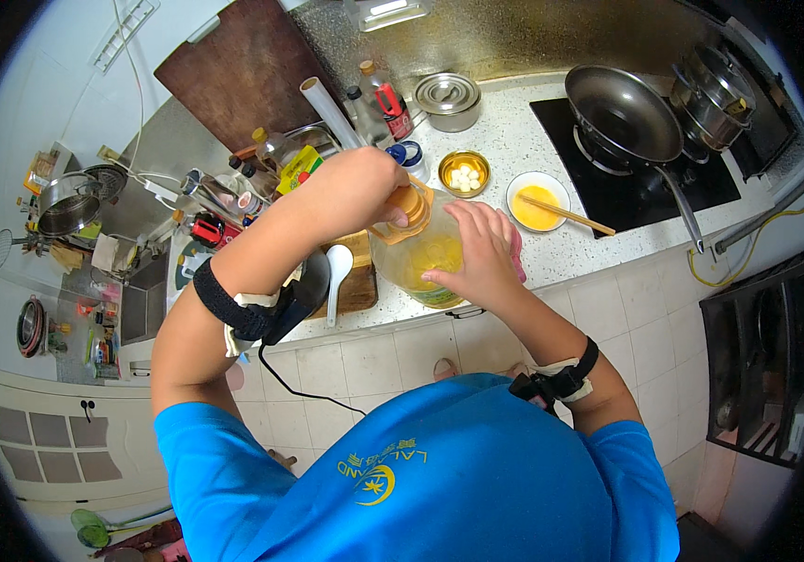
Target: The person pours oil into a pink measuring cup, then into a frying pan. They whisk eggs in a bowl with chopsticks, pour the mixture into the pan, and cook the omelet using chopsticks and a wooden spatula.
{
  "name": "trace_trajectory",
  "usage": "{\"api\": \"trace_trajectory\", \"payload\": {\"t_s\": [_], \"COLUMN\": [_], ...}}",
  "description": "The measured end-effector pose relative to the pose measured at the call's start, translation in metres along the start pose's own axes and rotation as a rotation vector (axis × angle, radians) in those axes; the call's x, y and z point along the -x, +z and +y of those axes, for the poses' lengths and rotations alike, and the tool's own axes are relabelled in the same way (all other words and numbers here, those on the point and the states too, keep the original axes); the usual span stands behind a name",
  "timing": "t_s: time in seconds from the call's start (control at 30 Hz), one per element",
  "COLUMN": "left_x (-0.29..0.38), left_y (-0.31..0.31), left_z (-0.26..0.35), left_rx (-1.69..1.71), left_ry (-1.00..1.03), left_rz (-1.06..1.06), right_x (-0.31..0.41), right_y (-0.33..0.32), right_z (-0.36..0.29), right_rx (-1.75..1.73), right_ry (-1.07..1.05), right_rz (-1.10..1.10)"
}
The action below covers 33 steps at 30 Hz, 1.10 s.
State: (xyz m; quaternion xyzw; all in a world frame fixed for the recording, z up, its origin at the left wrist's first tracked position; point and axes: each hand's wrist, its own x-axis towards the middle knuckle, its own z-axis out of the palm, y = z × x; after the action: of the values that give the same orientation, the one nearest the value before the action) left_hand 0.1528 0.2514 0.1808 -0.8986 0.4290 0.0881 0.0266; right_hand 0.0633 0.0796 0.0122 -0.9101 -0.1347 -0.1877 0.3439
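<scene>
A large clear plastic oil jug (pixel 405 270) with yellow liquid low inside stands near the counter's front edge. My left hand (pixel 374 183) grips its orange cap (pixel 410 209), with the thumb against the cap's side. Fingers spread, my right hand (pixel 482 256) holds the jug's body from the right. Behind that hand shows part of a pink item (pixel 516 254), mostly hidden. A white spoon (pixel 337 270) lies left of the jug, partly over a wooden board (pixel 363 288).
Beyond the jug are a metal bowl (pixel 488 177) of white pieces and a white bowl (pixel 510 188) of beaten egg with chopsticks (pixel 570 216). A wok (pixel 623 109) sits on the black cooktop (pixel 697 200). Several bottles (pixel 377 91) and a lidded pot (pixel 454 116) stand behind.
</scene>
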Motion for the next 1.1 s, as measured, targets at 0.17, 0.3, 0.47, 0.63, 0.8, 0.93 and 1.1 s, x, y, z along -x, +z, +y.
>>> {"api": "trace_trajectory", "payload": {"t_s": [0.17, 0.3, 0.47, 0.63, 0.8, 0.93, 1.1], "left_x": [-0.006, -0.009, -0.01, 0.008, 0.025, 0.026, 0.022], "left_y": [-0.007, -0.009, -0.009, 0.006, 0.037, 0.046, 0.034], "left_z": [-0.005, -0.007, -0.009, -0.026, -0.032, -0.014, -0.001], "left_rx": [-0.006, -0.043, -0.097, 0.1, 0.353, 0.215, 0.101], "left_ry": [0.132, 0.204, 0.225, 0.237, -0.276, 0.002, 0.0], "left_rz": [-0.032, -0.047, -0.087, 0.431, 0.509, 0.671, 0.412], "right_x": [0.0, -0.001, -0.001, 0.001, 0.0, 0.001, 0.0], "right_y": [-0.002, -0.003, -0.003, -0.004, -0.004, -0.004, -0.002], "right_z": [0.001, 0.0, 0.0, -0.003, -0.005, -0.005, -0.003], "right_rx": [0.004, -0.014, -0.013, 0.029, 0.019, 0.002, 0.014], "right_ry": [-0.013, -0.007, 0.0, 0.018, 0.036, 0.021, 0.006], "right_rz": [0.009, -0.009, -0.012, -0.014, -0.03, -0.018, -0.001]}}
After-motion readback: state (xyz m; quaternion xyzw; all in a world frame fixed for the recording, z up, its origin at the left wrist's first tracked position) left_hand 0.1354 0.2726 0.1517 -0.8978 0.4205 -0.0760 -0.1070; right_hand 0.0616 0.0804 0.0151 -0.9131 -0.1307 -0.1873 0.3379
